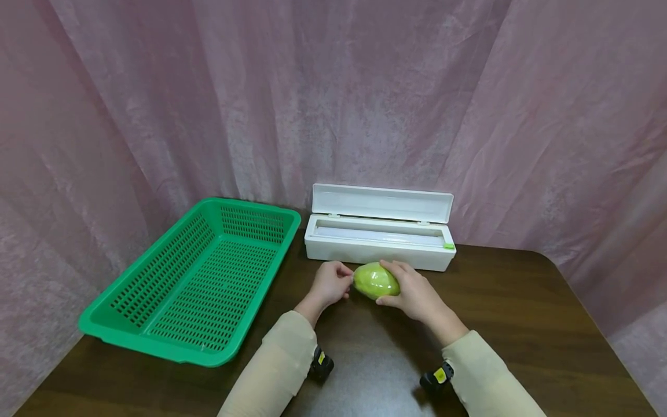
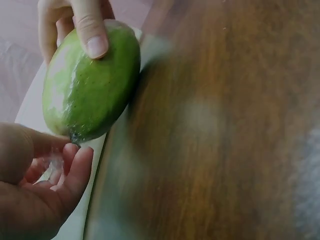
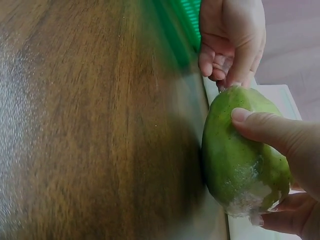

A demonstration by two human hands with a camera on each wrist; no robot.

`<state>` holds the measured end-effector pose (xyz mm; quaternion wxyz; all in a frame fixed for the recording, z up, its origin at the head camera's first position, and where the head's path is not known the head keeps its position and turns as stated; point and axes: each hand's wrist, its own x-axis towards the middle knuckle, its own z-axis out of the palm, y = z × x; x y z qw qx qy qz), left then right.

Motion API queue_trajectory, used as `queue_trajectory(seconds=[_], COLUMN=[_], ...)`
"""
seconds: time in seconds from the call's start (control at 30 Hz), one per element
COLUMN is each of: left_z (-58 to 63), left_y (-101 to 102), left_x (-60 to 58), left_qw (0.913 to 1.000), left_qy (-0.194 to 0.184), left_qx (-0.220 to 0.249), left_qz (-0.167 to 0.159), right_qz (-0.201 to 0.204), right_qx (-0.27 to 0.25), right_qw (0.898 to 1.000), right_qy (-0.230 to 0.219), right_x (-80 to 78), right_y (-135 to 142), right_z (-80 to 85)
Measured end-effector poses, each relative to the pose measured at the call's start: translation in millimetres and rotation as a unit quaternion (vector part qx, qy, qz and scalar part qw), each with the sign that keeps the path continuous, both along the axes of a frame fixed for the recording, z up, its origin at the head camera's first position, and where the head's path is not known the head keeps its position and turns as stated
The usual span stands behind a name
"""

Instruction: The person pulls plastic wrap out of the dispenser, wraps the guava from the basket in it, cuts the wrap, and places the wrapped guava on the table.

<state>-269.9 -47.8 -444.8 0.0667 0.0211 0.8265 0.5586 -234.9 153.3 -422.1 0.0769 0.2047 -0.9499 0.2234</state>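
A green mango [image 1: 375, 281], shiny with clear plastic wrap, is held above the table in front of the white box. My right hand [image 1: 416, 294] grips its right end, the thumb lying across the near side in the right wrist view. At the mango's other end my left hand [image 1: 328, 284] pinches the gathered tip of the wrap between thumb and fingers. A loose tail of clear film [image 2: 55, 161] shows among those fingers in the left wrist view. More wrap is bunched at the end by my right hand [image 3: 295, 165].
Behind the hands stands a white cling-film dispenser box [image 1: 365, 251], its lid [image 1: 383, 202] raised and a roll [image 1: 377, 235] inside. A green slatted basket [image 1: 260, 289] stands on the left of the brown wooden table [image 1: 521, 324]. A pink curtain [image 1: 385, 104] hangs behind.
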Motion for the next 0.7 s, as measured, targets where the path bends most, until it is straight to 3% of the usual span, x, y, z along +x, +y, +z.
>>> queue_trajectory(seconds=[0.27, 0.43, 0.57, 0.7], left_z=[0.0, 4.8, 4.4, 3.3], left_y=[-13, -22, -23, -22], left_x=[-1.0, -1.3, 0.3, 1.0], left_qw=[0.9955, 0.9961, 0.9974, 0.9857], left_qy=[-0.063, -0.066, -0.004, 0.098], left_qx=[0.071, 0.051, -0.017, -0.107], left_qz=[-0.009, -0.03, -0.071, -0.086], right_qz=[-0.002, -0.005, -0.006, -0.006], right_qx=[-0.007, -0.005, -0.007, -0.008], right_qw=[1.0, 1.0, 1.0, 1.0], right_qy=[-0.01, -0.01, -0.012, -0.012], right_x=[-0.8, -1.8, -3.0, -3.5], right_y=[1, 3, 4, 5], right_z=[0.0, 1.0, -0.1, -1.5])
